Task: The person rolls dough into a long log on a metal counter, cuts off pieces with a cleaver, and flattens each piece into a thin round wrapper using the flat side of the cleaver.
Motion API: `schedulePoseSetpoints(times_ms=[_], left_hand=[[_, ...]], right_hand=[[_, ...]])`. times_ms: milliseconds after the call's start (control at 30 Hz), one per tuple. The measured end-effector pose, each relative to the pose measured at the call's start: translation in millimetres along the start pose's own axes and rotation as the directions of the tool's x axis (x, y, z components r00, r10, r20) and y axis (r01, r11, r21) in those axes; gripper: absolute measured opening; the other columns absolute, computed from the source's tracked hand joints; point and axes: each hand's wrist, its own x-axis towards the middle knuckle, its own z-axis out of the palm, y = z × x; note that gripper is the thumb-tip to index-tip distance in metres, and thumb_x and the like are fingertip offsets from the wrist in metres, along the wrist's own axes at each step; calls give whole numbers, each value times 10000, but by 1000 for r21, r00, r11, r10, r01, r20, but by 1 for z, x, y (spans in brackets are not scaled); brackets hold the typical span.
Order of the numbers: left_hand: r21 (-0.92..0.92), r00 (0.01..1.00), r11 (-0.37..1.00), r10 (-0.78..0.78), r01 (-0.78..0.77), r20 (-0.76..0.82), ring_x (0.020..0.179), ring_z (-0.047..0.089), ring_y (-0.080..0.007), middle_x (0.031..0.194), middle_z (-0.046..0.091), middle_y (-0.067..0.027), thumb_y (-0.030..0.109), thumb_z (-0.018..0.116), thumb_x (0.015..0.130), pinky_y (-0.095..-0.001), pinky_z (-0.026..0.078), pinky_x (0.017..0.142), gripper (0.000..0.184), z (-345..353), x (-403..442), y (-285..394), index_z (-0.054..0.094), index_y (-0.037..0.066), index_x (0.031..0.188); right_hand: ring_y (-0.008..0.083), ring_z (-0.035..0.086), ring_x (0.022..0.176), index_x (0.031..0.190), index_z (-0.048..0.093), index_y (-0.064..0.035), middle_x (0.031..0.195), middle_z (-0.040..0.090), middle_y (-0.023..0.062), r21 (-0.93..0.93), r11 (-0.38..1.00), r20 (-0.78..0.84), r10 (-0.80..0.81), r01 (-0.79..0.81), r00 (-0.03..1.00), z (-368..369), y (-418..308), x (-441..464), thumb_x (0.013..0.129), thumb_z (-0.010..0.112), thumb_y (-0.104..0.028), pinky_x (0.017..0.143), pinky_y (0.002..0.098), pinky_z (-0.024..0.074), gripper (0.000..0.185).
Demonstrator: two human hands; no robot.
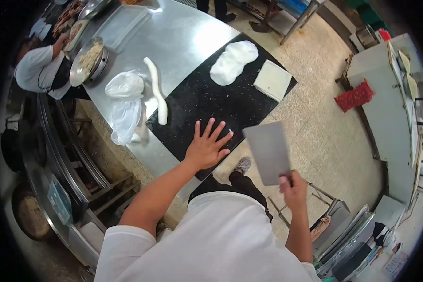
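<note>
My left hand (206, 148) lies with fingers spread over the near part of a black board (188, 105). In my right hand (293, 188) is a cleaver (270, 152) with a broad rectangular blade, held up off the board's right side, over the floor. A long white dough roll (156, 91) rests along the board's left edge, partly on the metal table. Toward the far side of the board is a flattened, irregular white piece of dough (234, 62). To its right sits a stack of pale square sheets (272, 80), whose kind I cannot make out.
White plastic bags (125, 105) lie on the metal table (178, 28) left of the roll. Farther back are a metal bowl with crumbly food (89, 61) and a clear tray (122, 26). Another person (40, 68) works at the left. A red mesh sack (355, 95) leans against a white cabinet.
</note>
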Motion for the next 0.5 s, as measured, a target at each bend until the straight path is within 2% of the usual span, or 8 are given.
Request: schedulePoseSetpoints(times_ms=[67,100,167,200,267,333,400,500], left_hand=[[-67,983,998,27,-15,181,1593,114,-411,1714,233,-133,629,451,1015,-718,30,1227,673,-9,25,-1,417,299,1601],[-52,993,996,73,-69,89,1586,138,-422,1702,259,-137,642,479,998,-707,61,1231,695,3,31,-4,429,287,1593],[-52,991,995,87,-82,101,1586,142,-424,1701,264,-137,634,469,1006,-701,63,1235,685,0,54,-4,422,291,1597],[-64,990,995,86,-79,112,1585,147,-427,1700,269,-137,627,459,1015,-694,64,1239,676,-3,55,1,415,294,1602],[-6,993,997,82,-82,83,1584,172,-414,1695,286,-140,612,454,1025,-657,77,1256,664,-2,63,6,415,289,1603],[-65,995,998,24,-18,97,1585,190,-394,1698,284,-140,601,451,1033,-625,83,1269,658,-2,67,4,415,278,1605],[-82,994,997,15,-6,109,1589,186,-380,1706,276,-124,592,467,1032,-607,85,1274,658,1,65,2,410,279,1608],[-330,998,942,-56,62,28,1589,190,-378,1708,280,-99,617,487,1013,-611,76,1274,676,-2,60,-5,411,300,1606]], right_hand=[[107,600,631,1037,658,5,729,643,34,209,974,-133,-57,84,989,-11,-10,33,1032,646,-275,578,274,465,280],[77,562,626,1055,660,2,719,616,8,288,939,-218,-128,189,968,-8,-15,60,1042,638,-299,575,252,449,302],[81,566,625,1117,656,-18,771,637,41,309,945,-322,0,105,947,10,-9,126,1070,579,-311,571,260,440,307],[90,569,604,1058,635,-30,776,633,43,230,952,-322,-119,199,939,19,1,164,1079,554,-319,558,278,447,301],[120,579,583,994,590,-37,755,616,41,517,812,-50,343,-270,938,41,27,217,1075,551,-331,536,305,464,308],[134,579,574,979,573,-40,743,605,41,543,762,-13,426,-351,905,46,23,215,1073,553,-332,526,317,471,308],[147,579,566,964,556,-43,732,593,42,539,707,50,516,-458,855,52,25,200,1071,555,-333,516,329,477,309],[204,629,610,1021,601,-23,761,650,86,101,939,150,313,-329,938,71,30,131,1054,573,-339,554,355,510,318]])
